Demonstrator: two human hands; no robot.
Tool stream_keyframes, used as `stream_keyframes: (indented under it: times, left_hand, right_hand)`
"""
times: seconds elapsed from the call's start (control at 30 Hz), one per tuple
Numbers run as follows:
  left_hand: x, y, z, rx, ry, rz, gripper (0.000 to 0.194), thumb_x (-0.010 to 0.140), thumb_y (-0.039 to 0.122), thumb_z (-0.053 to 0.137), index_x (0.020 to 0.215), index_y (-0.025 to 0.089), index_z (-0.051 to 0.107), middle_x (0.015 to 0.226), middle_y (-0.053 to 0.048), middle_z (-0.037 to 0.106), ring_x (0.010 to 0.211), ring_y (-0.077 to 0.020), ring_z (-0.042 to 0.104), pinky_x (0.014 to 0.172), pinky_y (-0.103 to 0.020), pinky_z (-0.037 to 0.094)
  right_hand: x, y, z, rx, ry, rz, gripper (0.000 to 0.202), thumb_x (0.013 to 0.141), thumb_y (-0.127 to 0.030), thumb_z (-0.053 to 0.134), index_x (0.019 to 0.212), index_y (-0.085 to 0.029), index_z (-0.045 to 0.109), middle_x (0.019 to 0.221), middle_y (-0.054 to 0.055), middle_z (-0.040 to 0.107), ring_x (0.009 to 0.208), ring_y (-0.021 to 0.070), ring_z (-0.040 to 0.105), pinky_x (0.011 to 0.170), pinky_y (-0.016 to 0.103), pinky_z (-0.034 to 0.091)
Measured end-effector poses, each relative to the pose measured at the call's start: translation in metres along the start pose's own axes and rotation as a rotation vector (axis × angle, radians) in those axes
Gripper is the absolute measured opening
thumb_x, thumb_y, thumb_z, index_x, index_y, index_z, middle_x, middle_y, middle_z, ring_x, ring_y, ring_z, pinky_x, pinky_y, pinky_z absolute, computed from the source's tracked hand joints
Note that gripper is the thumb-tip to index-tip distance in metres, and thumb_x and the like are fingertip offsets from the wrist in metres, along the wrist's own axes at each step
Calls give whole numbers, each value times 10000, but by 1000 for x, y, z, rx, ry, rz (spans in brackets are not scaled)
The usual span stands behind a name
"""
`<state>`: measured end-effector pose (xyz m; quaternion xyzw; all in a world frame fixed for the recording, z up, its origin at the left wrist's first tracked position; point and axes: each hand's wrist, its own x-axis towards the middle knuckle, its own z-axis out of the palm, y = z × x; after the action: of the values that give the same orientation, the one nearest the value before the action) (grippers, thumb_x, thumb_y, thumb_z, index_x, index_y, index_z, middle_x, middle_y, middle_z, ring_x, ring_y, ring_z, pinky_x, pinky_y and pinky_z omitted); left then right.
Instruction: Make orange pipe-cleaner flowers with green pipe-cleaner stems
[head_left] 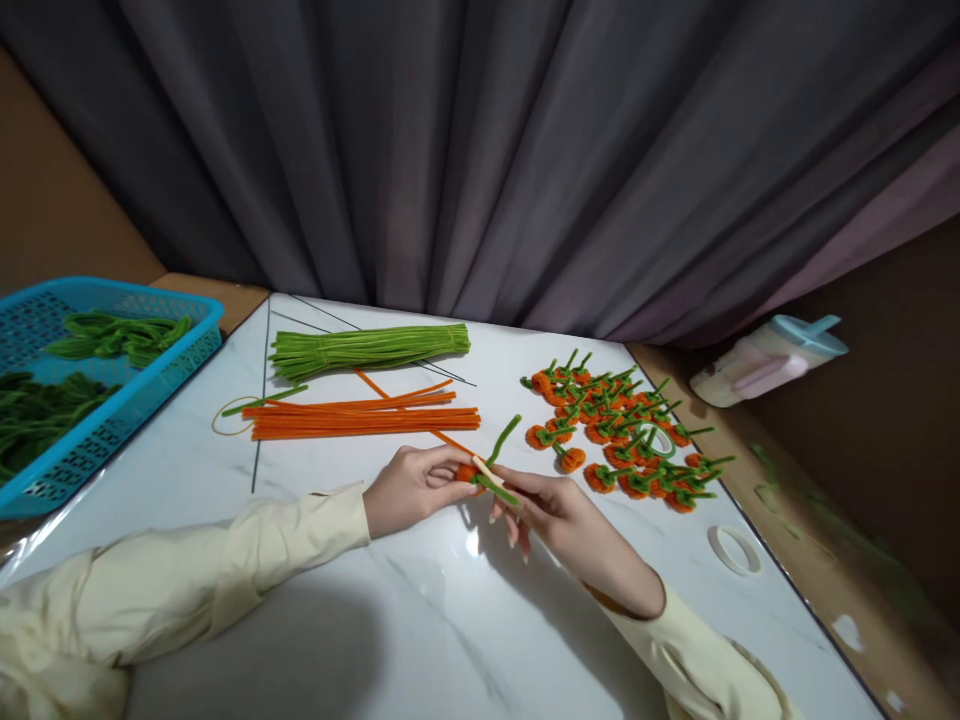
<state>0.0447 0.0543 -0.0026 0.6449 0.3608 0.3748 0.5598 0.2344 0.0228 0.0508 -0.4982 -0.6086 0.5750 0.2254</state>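
My left hand (412, 492) pinches a small orange pipe-cleaner pumpkin (466, 472) with green pipe-cleaner ends sticking out of it. One green end (505, 436) points up and away. A short pale strip or stick (487, 470) lies across the piece, and the fingers of my right hand (551, 508) are closed on its near end, beside another green end. Just beyond my left hand lies a bundle of orange pipe cleaners (360, 422). Further back is a thick bundle of green pipe cleaners (367, 348).
Several finished orange-and-green pieces (600, 430) cover the right side of the white table (420, 620). A white tape roll (735, 550) lies near the right edge. At the left, a blue basket (180, 345) holds green pieces. A lidded cup (757, 365) stands at the back right.
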Motion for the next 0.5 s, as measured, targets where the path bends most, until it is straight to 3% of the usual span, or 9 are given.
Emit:
stream_keyframes:
  times: [0.3, 0.5]
  left_hand:
    - [1, 0, 1, 2, 25, -1, 259, 709, 255, 677, 912, 102, 630, 808, -60, 693, 711, -153, 671, 642, -200, 556]
    - [2, 0, 0, -49, 11, -31, 256, 692, 241, 683, 895, 98, 623, 776, -60, 689, 700, -151, 666, 645, -213, 553]
  right_hand:
    - [-6, -1, 11, -2, 35, 94, 266, 882, -327, 430, 1003, -156, 593, 511, -61, 476, 350, 56, 410, 357, 171, 352]
    - [-5, 3, 12, -68, 3, 73, 262, 901, -297, 367, 991, -165, 574, 482, -72, 457, 307, 52, 389, 328, 165, 317]
